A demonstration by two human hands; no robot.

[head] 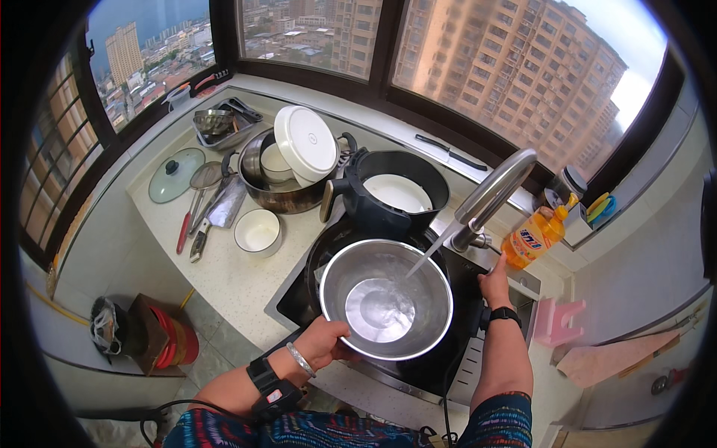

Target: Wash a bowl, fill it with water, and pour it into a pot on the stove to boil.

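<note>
My left hand [327, 343] grips the near left rim of a stainless steel bowl [386, 299], thumb on the edge. Water runs in a stream from the curved metal faucet [496, 187] into this bowl, which has some water in it. My right hand [495, 285] is at the faucet's base, beside its lever; the fingertips are partly hidden, so its hold is unclear. Just beyond it stands an orange dish soap pump bottle [535, 238]. Behind the steel bowl sits a black air fryer basket [392, 187] with a white dish [399, 193] inside.
To the left are a stacked steel pot [291, 199], a white bowl [257, 233], a cleaver [221, 215], a strainer [205, 176] and a glass lid [177, 175]. A knife [451, 152] lies on the window ledge. A pink plastic rack [558, 322] stands at the right.
</note>
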